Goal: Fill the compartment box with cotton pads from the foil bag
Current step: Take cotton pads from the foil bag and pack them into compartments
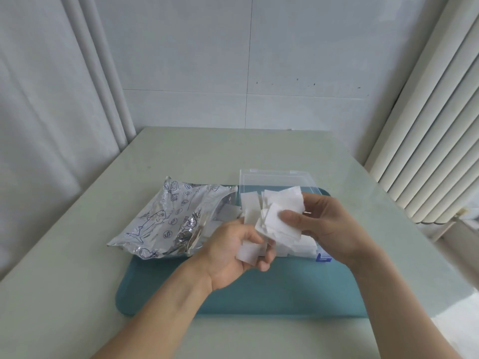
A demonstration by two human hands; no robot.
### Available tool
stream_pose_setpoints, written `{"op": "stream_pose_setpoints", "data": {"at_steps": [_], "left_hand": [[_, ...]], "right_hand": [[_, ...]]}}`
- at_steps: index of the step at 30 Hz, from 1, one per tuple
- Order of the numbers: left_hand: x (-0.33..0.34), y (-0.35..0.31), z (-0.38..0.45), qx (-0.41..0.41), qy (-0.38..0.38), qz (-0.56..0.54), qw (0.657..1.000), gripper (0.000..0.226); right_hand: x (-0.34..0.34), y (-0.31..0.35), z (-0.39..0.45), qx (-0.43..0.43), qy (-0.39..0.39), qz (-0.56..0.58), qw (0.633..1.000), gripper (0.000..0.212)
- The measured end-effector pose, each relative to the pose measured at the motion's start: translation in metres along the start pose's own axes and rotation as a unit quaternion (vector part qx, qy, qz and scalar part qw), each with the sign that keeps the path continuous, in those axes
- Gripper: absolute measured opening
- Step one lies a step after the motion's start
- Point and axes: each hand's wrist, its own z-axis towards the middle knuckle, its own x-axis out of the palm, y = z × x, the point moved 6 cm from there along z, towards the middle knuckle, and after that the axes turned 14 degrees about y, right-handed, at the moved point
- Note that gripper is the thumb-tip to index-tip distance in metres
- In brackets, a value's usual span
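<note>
Holding cotton pads in both hands, the person works just right of the frame's middle, above a teal mat (259,294) that lies on the pale surface (77,268). Nearest the camera, the left hand (233,251) curls its fingers round a small pad or two, low and left of the other. The right hand (329,225) sits a little higher and to the right, thumb and fingers pinching a fanned bunch of cotton pads (278,218).

Directly behind and below that bunch lies the clear compartment box (280,177), its lid standing open at the far side; more white pads already lie inside (how the compartments divide I cannot tell, since hands and pads cover most of it). So the box sits under and just beyond the right hand, which is plainly the nearer one; my judgement is that the coming move is a short drop downward and slightly away.

Left of the box, touching or nearly touching its side, the crumpled foil bag (166,221) lies with its long axis running from lower left to upper right, its mouth toward the box.
</note>
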Motion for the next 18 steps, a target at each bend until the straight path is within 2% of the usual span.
{"op": "stream_pose_setpoints", "data": {"at_steps": [2,4,6,9,12,15,18], "left_hand": [[0.001,0.001,-0.001,-0.008,0.006,-0.053,0.999,0.022],[0.007,0.002,0.000,-0.007,0.054,-0.069,0.996,0.038],[0.013,0.003,0.002,-0.006,0.101,-0.054,0.993,0.049],[0.011,0.003,0.003,0.021,0.061,0.002,0.998,0.032],[0.002,0.001,0.002,0.046,0.014,0.045,0.998,0.027],[0.003,0.000,0.000,0.039,0.023,0.091,0.995,0.027],[0.004,0.001,0.000,0.028,0.030,0.115,0.992,0.026]], "right_hand": [[-0.005,0.003,-0.003,-0.007,-0.040,0.018,0.999,0.034],[-0.004,0.006,-0.004,-0.016,-0.050,0.016,0.998,0.034],[0.004,0.007,-0.003,-0.020,-0.050,-0.031,0.998,0.031],[0.015,0.009,-0.002,-0.021,-0.094,-0.168,0.981,0.021],[0.010,0.012,-0.001,-0.011,-0.121,-0.229,0.966,0.019],[0.005,0.014,-0.004,-0.019,-0.116,-0.223,0.968,0.020],[0.000,0.018,-0.007,-0.048,-0.144,-0.157,0.976,0.020]]}}
